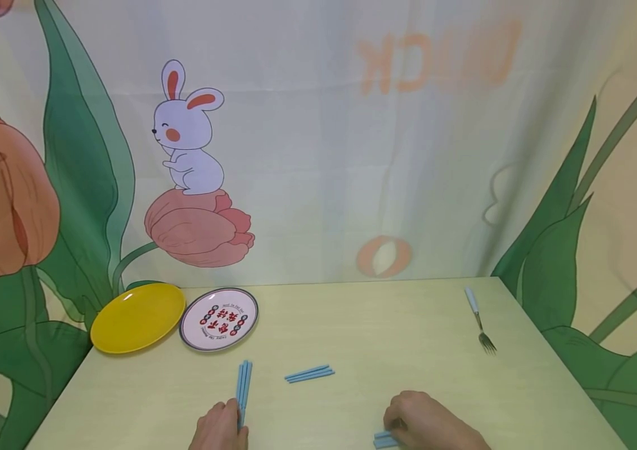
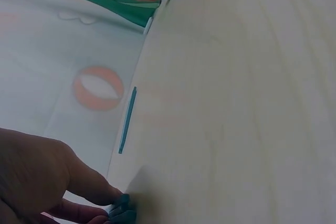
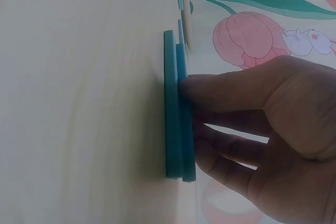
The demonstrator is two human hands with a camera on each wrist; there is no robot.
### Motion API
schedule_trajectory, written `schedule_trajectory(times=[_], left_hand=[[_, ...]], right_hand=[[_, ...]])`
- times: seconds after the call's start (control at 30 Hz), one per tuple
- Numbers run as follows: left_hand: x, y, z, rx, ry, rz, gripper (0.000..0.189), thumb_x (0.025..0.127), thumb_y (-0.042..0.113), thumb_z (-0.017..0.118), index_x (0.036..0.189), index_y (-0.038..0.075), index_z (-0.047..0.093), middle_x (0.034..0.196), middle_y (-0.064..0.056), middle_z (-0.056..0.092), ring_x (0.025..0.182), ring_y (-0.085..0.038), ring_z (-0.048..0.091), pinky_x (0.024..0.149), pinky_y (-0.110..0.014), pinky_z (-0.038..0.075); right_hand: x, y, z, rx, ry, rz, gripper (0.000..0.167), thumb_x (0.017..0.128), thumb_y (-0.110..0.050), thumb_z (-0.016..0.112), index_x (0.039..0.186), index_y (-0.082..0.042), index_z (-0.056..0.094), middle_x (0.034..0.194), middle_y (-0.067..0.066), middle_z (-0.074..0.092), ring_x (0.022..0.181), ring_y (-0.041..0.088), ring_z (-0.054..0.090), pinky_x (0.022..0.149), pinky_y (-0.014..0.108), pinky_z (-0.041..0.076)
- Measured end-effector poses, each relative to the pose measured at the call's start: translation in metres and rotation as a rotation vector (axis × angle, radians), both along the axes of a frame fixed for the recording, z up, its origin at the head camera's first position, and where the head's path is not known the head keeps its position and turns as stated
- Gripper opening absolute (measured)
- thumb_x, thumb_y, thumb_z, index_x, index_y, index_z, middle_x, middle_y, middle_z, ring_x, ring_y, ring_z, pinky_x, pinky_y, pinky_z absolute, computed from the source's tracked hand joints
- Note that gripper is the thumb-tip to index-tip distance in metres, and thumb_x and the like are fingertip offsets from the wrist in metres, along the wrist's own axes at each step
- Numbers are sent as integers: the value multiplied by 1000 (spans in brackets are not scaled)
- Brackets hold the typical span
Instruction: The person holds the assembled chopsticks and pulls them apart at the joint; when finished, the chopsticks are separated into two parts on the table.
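As a person bends both hands low over a pale table point(image 1: 386, 331), the left hand point(image 1: 217, 429) pinches the left sticks point(image 1: 244, 384), a slim blue bundle, between thumb and bent fingers near its close end, the rest pointing away from the person. The right hand point(image 1: 431, 422) comes in from the lower right, knuckles up and fingers bent down, its thumb and fingers in a narrow pinch on the right sticks point(image 1: 384, 440), also blue, whose ends show to the left of that hand. Between and beyond the two hands, the middle sticks point(image 1: 309, 374) lie slightly aslant on the table. Farther out, at far left, a white plate point(image 1: 219, 340) sits just beside a yellow plate point(image 1: 138, 317); well apart at far right lies a fork point(image 1: 480, 322), tines toward the person. Behind hangs a printed curtain point(image 1: 307, 156).
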State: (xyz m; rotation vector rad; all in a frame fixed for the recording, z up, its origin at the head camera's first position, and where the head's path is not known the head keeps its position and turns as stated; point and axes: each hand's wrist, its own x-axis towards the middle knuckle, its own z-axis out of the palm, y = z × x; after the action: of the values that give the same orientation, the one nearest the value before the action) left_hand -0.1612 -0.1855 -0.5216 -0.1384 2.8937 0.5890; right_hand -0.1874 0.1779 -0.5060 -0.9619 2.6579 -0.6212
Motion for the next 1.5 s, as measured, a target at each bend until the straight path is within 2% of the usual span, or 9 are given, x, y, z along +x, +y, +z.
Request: schedule_trajectory(times=[0.1,0.23,0.53,0.87,1.0,1.27,1.5], left_hand=[[-1,0,2,5,-31,11,20,80,13,74,79,5,55,69,-5,49,64,-18,49,58,-34,44],[-1,-1,3,9,-30,6,19,80,11,73,77,5,56,68,-5,50,63,-18,50,58,-34,45],[3,-3,6,-13,44,-26,15,79,4,70,73,5,57,63,-2,53,59,-17,52,56,-35,47],[3,-3,7,-9,25,-13,15,79,3,70,73,5,57,63,-2,54,59,-17,52,56,-35,47],[3,-4,6,-2,50,-24,15,77,2,69,72,6,56,63,-2,53,58,-17,52,54,-35,46],[1,-3,8,-1,11,4,15,78,2,69,75,6,55,66,-3,51,60,-18,51,55,-35,45],[-5,3,14,-37,60,7,15,79,4,70,77,6,55,68,-3,49,61,-18,48,57,-35,44]], right_hand=[[-1,1,-2,-5,15,13,13,83,-6,70,82,-18,77,78,-19,64,71,-5,51,65,19,46],[-1,2,-3,-4,19,20,14,82,-5,69,83,-17,78,79,-18,65,72,-4,51,66,20,47],[-4,2,-3,39,-32,-12,11,83,-9,71,85,-18,78,79,-20,64,72,-4,52,66,21,48],[-2,1,-2,25,-4,3,13,83,-7,70,83,-18,78,79,-19,66,71,-5,53,66,21,49],[-1,1,-3,20,-3,4,15,82,-6,69,81,-18,78,77,-19,65,69,-5,51,65,20,48],[-2,1,-1,36,-13,-15,13,83,-9,69,82,-19,77,76,-19,64,68,-4,51,65,22,48],[-4,0,2,-15,-15,-36,10,85,-12,70,85,-19,78,80,-19,65,72,-4,53,67,21,49]])
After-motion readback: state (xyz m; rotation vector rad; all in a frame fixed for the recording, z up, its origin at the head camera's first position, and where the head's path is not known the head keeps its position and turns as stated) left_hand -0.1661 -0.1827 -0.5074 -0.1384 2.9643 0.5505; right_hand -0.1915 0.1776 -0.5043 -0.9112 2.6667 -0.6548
